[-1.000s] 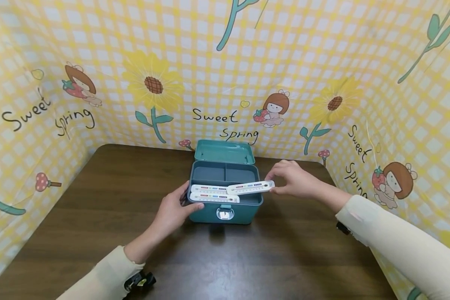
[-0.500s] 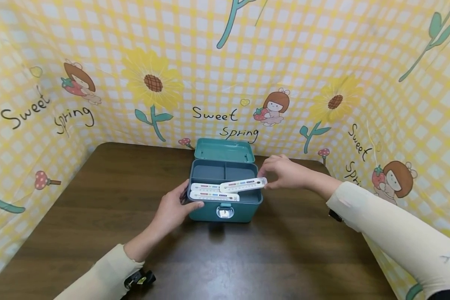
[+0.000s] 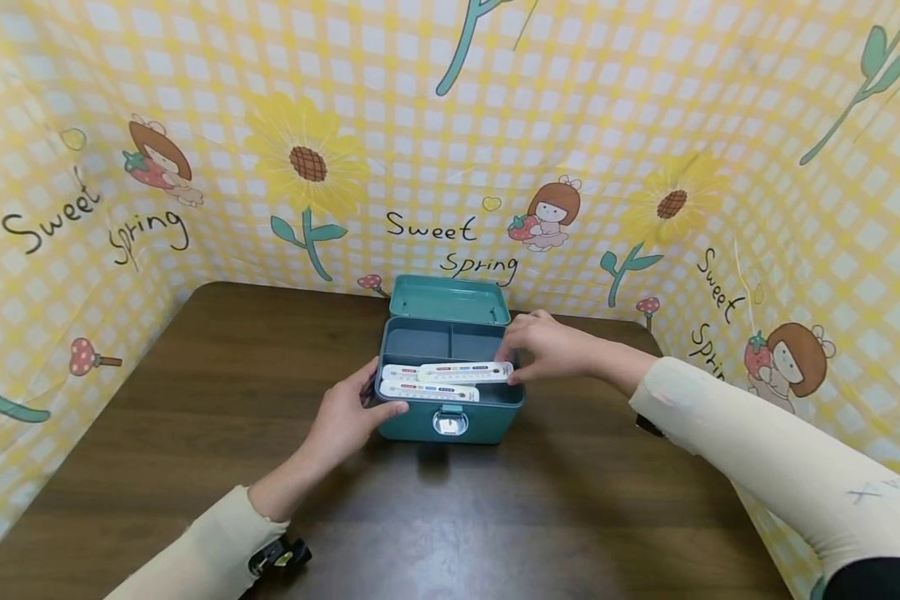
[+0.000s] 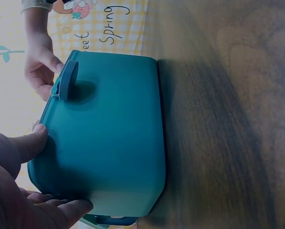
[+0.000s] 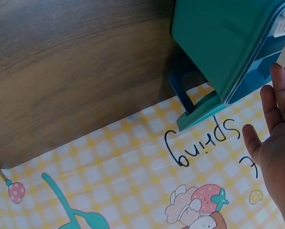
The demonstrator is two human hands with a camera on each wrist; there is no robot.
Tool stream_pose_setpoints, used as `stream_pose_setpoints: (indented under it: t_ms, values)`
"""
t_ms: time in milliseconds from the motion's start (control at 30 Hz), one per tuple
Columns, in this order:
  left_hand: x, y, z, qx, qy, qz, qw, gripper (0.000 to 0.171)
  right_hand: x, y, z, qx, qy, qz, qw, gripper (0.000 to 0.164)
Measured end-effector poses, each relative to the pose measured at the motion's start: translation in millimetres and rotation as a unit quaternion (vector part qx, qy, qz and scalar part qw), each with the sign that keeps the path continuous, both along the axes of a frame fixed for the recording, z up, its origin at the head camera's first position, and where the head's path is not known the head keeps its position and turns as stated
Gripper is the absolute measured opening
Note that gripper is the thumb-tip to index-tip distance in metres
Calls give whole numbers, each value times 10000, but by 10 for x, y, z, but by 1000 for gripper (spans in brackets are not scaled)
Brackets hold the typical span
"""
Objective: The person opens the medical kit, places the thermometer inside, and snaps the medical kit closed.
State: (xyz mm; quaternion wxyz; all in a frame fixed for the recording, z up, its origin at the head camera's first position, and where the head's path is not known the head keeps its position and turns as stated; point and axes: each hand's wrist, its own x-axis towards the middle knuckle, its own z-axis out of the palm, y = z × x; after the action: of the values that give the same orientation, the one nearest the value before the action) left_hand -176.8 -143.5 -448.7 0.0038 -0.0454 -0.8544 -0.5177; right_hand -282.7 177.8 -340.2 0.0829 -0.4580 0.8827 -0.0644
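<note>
A teal box point(image 3: 408, 427) with its lid point(image 3: 450, 300) raised stands on the table, a metal clasp on its front. My left hand point(image 3: 345, 423) grips its left front corner, thumb at the front rim; the left wrist view shows the fingers point(image 4: 68, 210) along the side wall. My right hand point(image 3: 547, 346) pinches the right end of a white thermometer point(image 3: 465, 372) with coloured markings, low over the front compartment. Two similar thermometers lie in there: one point(image 3: 429, 392) along the front, the other point(image 3: 397, 372) behind it, partly covered by the held one.
Dividers split the box's back part into two blue-grey compartments point(image 3: 417, 340). A blue handle point(image 5: 180, 90) sticks out at its side in the right wrist view. Yellow checked cloth point(image 3: 450, 150) stands around the dark wooden table point(image 3: 232, 392).
My right hand has moved left and the held thermometer has come further over the box, now lying nearly level with the others. My left hand has stayed on the corner.
</note>
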Motion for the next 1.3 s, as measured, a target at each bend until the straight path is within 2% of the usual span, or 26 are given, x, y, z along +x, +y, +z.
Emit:
stream_pose_setpoints:
  t_ms: [167,467,800,1100,1300]
  values:
    - [3,2,0,-18,9,-2,10000,91,1,-65,-50,16,113,54,9999,23]
    - [8,3,2,-11,-14,24,10000,91,28,-163,-133,-8,565,252,9981,25]
    - [18,8,23,5,-52,21,10000,92,77,-281,-238,161,914,178,9955,23]
    - [9,1,32,12,131,-1,9999,89,94,-379,-278,96,1001,121,9949,23]
    - [13,1,50,43,45,-16,10000,89,125,-391,-332,-42,1134,228,9933,23]
